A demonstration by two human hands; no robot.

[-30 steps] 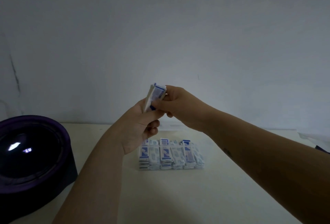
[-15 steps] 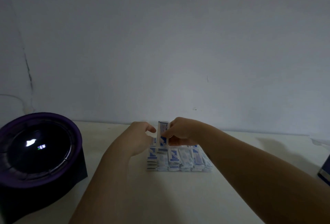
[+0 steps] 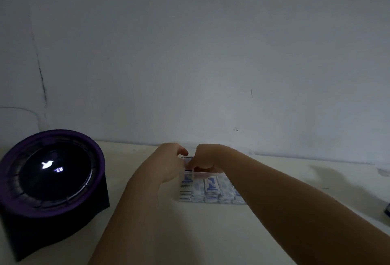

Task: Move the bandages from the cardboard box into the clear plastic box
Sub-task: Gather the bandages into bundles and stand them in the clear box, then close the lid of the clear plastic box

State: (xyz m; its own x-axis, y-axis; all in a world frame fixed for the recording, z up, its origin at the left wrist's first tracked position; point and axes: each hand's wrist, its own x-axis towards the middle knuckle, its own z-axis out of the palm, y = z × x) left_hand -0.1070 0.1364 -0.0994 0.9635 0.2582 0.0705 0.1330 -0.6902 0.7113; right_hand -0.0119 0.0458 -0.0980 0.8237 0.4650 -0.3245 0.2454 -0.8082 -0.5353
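Pale table [image 3: 211, 233] against a bare wall, with a round purple device [image 3: 52, 180], display lit, at its left edge. Near the back edge, about mid-table, the clear box [image 3: 211, 196], already lined with upright bandages [image 3: 211, 187] along its front wall. Over the box's back left corner, both hands close together: left hand [image 3: 168, 164] curled just beside the left wall, grip not discernible; right hand [image 3: 207, 159] pinching a small pack [image 3: 187, 158] from above, right at the rim. Step in hand, by the look of it: seating this pack in the box. To do it well, keep the pack upright, aim for the free space at the left end, steady the wall with the left fingers, lower fully to the box floor, then release without tipping the neighbours. Pack between the two hands, held by the right, just beside the left, lower end dipping behind the rim.
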